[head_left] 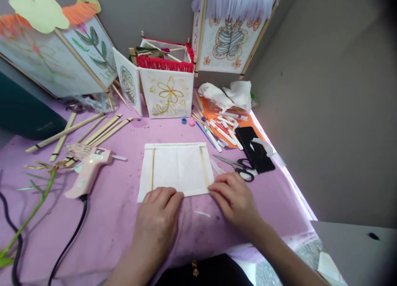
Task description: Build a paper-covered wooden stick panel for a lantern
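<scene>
A white sheet [178, 168] lies flat on the purple-covered table, with its top and bottom edges folded over. Thin wooden sticks run down its left side [151, 169] and right side [204, 167]. My left hand [161, 215] rests on the bottom edge, fingers together and curled over the fold. At the bottom right corner, beside the lower end of the right stick, my right hand [234, 199] pinches the sheet's edge between thumb and fingers. Black-handled scissors [237, 167] lie just beyond my right hand.
On the left are a pink glue gun [91, 168] with its cord, a green stem [43, 197] and wooden sticks [107, 130]. Decorated lanterns [170, 93] stand at the back. Markers [225, 130] and a black phone [256, 149] lie to the right.
</scene>
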A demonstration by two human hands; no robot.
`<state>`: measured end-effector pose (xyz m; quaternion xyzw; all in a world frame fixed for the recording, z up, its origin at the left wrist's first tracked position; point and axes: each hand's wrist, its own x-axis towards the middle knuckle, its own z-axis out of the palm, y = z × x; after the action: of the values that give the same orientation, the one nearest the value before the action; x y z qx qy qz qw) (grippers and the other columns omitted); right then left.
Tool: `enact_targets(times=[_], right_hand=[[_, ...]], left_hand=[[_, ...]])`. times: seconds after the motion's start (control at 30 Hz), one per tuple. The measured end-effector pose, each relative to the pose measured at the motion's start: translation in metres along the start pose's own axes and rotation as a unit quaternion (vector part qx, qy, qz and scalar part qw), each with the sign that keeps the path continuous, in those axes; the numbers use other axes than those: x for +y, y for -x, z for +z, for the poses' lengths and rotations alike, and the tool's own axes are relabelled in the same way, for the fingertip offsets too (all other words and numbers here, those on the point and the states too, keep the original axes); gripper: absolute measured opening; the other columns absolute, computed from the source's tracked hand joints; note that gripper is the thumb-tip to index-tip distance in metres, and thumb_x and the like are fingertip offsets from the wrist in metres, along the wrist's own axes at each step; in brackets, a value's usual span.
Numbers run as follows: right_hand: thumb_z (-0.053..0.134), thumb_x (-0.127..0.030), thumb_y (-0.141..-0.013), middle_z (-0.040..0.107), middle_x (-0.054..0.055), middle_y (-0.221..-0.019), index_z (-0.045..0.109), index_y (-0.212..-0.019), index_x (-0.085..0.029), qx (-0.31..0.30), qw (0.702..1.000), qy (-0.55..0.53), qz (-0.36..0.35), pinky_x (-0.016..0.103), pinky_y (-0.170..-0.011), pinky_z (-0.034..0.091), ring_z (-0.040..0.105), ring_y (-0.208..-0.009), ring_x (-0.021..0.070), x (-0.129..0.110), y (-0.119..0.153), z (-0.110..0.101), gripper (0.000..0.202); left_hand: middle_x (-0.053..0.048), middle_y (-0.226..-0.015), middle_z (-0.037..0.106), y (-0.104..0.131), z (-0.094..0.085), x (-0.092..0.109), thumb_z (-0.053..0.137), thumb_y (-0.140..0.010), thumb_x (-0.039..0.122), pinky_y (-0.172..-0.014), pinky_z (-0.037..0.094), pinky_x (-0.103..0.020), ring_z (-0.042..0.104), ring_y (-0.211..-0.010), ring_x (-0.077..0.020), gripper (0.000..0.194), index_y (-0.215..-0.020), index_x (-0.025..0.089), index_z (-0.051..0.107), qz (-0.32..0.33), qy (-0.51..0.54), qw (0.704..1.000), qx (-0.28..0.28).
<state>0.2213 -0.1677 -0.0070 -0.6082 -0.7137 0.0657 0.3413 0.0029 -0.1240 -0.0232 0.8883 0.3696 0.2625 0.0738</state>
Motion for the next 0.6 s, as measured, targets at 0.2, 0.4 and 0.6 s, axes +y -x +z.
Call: enact_targets(times=[0.2, 0.4, 0.6], right_hand=[[0.053, -0.015, -0.090, 0.062, 0.007, -0.083, 0.069, -0.082, -0.016, -0.021, 0.998, 0.054, -0.015, 0.037, -0.073, 0.037, 0.049, -0.080, 0.0195, -0.008, 0.005, 0.014, 0.018], [0.054, -0.016, -0.090, 0.063, 0.005, -0.082, 0.069, -0.082, -0.018, -0.050, 0.995, 0.075, -0.033, 0.036, -0.073, 0.035, 0.048, -0.080, 0.0195, -0.011, -0.003, 0.004, 0.017], [0.051, -0.012, -0.091, 0.064, 0.006, -0.082, 0.068, -0.088, -0.016, -0.077, 0.992, 0.073, -0.062, 0.035, -0.070, 0.033, 0.050, -0.078, 0.0191, -0.023, -0.006, 0.011, 0.018]], left_hand=[[-0.008, -0.087, 0.063, -0.002, 0.002, 0.001, 0.050, -0.085, 0.006, -0.069, 0.044, -0.039, 0.053, -0.078, -0.0220, 0.020, -0.095, 0.015, 0.065, -0.014, -0.007, 1.000, -0.008], [-0.006, -0.086, 0.062, -0.003, -0.005, -0.001, 0.050, -0.088, 0.010, -0.069, 0.046, -0.036, 0.055, -0.079, -0.0194, 0.018, -0.096, 0.018, 0.065, -0.026, 0.042, 0.999, 0.009], [-0.005, -0.094, 0.064, 0.004, -0.039, -0.025, 0.056, -0.088, 0.015, -0.078, 0.047, -0.034, 0.057, -0.088, -0.0180, 0.013, -0.099, 0.018, 0.063, -0.082, 0.041, 0.995, 0.050]])
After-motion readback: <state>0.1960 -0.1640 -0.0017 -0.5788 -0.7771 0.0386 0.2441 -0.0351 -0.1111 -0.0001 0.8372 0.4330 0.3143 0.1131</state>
